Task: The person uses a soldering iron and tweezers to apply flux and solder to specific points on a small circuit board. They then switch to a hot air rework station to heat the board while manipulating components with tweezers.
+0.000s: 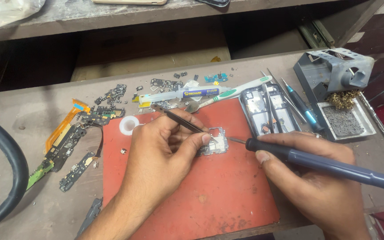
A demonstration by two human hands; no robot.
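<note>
A grey, worn workbench (32, 120) carries a red work mat (201, 195), which serves as the reference for all positions below.

Near the upper middle of the mat lies a small circuit board (215, 143) with a metal shield. The left hand (163, 146) rests on the mat just left of the board and grips black tweezers (176, 120) between thumb and fingers; the tweezer tips meet the board's upper left edge. The right hand (316, 178), at the mat's right edge, is clenched around the blue-grey handle of a soldering iron (325, 165). The iron's thin tip reaches the board from the right.

Beyond the mat's top edge lie a flux syringe (187, 94) and a white-and-green toothbrush (232, 94). Touching the mat's top left corner is a white tape roll (129, 124). Left of the mat are flex cables and loose board parts (72, 142). Right of the mat's top corner lie a phone frame (263, 111) with thin tools across it, then a grey iron stand (334, 71) with brass wool and a sponge tray.
</note>
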